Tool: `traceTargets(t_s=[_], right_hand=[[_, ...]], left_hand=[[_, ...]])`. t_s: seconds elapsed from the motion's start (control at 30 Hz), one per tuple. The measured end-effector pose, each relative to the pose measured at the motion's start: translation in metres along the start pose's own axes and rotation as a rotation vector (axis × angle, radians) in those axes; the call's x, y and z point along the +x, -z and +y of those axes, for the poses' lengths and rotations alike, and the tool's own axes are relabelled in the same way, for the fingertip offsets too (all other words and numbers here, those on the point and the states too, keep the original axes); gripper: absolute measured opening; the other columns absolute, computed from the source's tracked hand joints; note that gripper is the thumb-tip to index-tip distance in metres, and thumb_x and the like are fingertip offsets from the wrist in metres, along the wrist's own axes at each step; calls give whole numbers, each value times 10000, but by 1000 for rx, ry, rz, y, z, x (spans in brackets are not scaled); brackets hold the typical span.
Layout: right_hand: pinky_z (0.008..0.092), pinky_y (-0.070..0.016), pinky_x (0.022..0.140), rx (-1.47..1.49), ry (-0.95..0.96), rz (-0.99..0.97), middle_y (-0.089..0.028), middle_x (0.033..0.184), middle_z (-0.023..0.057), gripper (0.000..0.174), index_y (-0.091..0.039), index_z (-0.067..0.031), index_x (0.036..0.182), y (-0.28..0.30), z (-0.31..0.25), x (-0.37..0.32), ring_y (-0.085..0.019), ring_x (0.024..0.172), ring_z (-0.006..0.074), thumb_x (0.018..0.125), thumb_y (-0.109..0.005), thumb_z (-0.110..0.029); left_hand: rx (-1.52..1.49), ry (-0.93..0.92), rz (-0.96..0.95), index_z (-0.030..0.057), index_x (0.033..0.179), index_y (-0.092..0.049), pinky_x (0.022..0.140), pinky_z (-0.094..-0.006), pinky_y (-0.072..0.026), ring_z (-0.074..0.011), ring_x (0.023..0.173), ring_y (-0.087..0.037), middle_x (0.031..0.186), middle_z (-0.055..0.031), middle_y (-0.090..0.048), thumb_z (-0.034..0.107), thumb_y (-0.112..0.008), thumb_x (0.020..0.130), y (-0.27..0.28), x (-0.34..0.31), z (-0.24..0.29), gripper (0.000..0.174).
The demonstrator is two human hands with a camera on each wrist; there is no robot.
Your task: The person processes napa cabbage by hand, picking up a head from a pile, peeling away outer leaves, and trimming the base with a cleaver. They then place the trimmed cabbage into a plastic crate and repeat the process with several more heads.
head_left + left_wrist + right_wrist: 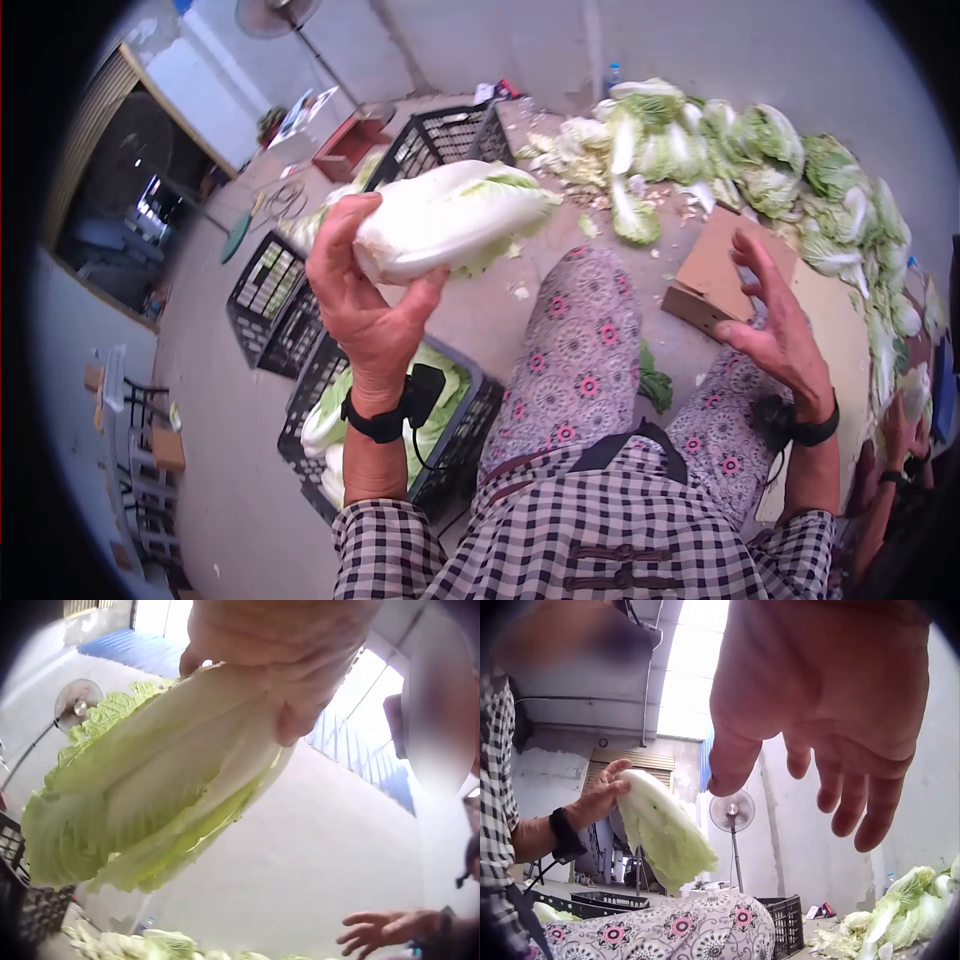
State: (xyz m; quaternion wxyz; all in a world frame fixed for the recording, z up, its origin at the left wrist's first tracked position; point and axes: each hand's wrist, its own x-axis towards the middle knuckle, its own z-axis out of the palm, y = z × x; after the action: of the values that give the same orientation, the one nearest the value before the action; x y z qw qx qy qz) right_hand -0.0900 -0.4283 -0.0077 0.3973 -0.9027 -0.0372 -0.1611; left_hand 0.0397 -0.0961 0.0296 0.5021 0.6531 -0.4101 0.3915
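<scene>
My left hand (365,300) grips a napa cabbage (450,215) by its pale base, thumb on one side and fingers on the other. The cabbage lies on its side in the air, leafy end pointing right in the head view. In the left wrist view the cabbage (165,772) shows white ribs and frilled yellow-green leaves. My right hand (775,315) is raised above the right thigh, its fingers spread and holding nothing. Past it, in the head view, is a brown cardboard box (725,260). The right wrist view shows the right hand (817,712) with its fingers apart.
By the left leg stands a black crate (470,440) holding cabbages. More black crates (265,330) stand beyond it. A heap of cabbages and leaves (690,150) lies along the wall. Another person's hands (900,430) show at far right. A standing fan (733,811) is at the back.
</scene>
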Motion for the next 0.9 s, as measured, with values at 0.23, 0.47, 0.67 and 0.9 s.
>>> traceTargets(t_s=[0.23,0.47,0.67,0.9], right_hand=[[340,-372,967,145,311,431,-442,1262,167,888,-286,-24,1327,-33,10,20,-465,1153,269,608,-789,-157],[281,-455,837,766,-88,272,-586,1069,55,652,-486,-25,1194,-8,20,3,-549,971,131,648,-785,-220],[299,-427,902,1015,-178,97,-511,1181,91,787,-355,-12,1290,3,22,-2,-524,1032,164,691,-765,-316],[327,-518,814,1487,-289,213,-565,1094,121,415,-400,5,1234,-15,43,-4,-590,965,192,856,-550,-78]], left_hand=[[-366,-318,-383,27,1158,-445,924,-417,-384,-300,1062,-496,1152,-172,-509,133,-824,536,-127,13,63,736],[-594,349,-562,-14,1309,-297,966,-379,-371,-262,1133,-470,1195,-164,-496,270,-823,583,-162,-9,41,941],[-899,924,-513,-11,1223,-355,882,-323,-442,-203,1002,-550,1141,-122,-530,372,-749,702,-177,-15,35,757],[-1046,1086,-695,12,1372,-176,961,-350,-378,-267,1168,-437,1309,-175,-388,588,-545,785,-191,-22,26,901]])
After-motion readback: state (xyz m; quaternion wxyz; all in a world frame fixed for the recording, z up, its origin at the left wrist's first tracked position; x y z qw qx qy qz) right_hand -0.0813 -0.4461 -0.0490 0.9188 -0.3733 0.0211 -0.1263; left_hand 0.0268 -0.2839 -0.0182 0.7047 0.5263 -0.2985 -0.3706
